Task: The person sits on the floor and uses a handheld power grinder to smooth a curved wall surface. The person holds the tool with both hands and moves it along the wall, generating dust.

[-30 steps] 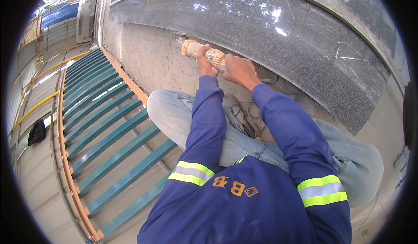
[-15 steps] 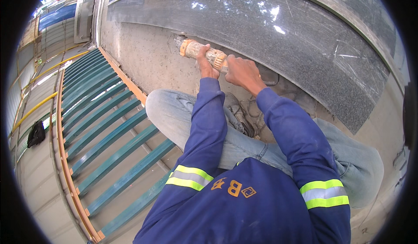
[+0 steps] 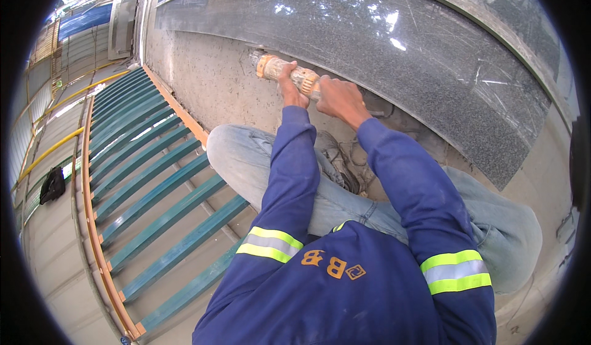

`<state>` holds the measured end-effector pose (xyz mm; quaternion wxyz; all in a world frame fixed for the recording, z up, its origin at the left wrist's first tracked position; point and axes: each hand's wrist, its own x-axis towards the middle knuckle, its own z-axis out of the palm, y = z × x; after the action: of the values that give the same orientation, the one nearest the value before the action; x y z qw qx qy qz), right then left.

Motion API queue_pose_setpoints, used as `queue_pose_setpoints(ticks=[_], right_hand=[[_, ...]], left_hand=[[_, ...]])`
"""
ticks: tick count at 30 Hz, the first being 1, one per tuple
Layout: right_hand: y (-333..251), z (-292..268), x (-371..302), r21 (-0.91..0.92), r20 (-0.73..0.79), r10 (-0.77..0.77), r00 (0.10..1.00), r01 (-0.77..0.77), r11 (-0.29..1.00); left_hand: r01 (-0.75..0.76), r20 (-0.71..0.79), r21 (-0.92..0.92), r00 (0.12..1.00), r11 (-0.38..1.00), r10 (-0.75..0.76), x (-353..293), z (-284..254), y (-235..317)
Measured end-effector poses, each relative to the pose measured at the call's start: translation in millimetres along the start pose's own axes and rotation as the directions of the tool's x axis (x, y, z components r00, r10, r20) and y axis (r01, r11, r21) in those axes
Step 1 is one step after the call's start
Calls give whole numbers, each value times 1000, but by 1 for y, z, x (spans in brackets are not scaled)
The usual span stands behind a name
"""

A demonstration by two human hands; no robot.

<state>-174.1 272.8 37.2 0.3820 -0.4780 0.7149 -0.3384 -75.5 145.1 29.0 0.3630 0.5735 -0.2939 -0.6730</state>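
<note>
A dusty, orange-and-beige angle grinder [image 3: 268, 67] lies across in front of me, its metal head at the left, close to the lower edge of a dark grey speckled stone slab [image 3: 425, 80]. Around the middle of the grinder's body my left hand [image 3: 291, 89] is wrapped, thumb on top. My right hand [image 3: 342, 101] grips the rear end. The grinder's disc is hard to make out, and I cannot tell whether it touches the slab.
To the left runs a railing of green slats [image 3: 178, 216] with orange-brown rails. A cable [image 3: 383, 112] shows behind my right hand. My shoe [image 3: 338, 166] and bent, jean-clad legs sit below the tool. A black bag [image 3: 53, 185] hangs at the far left, near yellow pipes [image 3: 55, 151].
Both hands keep their hold on the grinder, which sits almost where it was. The view has shifted slightly.
</note>
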Motion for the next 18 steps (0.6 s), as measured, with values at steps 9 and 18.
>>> queue_pose_setpoints(ticks=[9,18], right_hand=[[-3,-7,-11,-9,32,26,999,-26,1000],[17,-16,-25,100,-37,140,989,-136,986]], left_hand=[[-21,-35,-13,999,1000,21,-12,2,-1],[-540,486,571,829,619,275,16,-16,3]])
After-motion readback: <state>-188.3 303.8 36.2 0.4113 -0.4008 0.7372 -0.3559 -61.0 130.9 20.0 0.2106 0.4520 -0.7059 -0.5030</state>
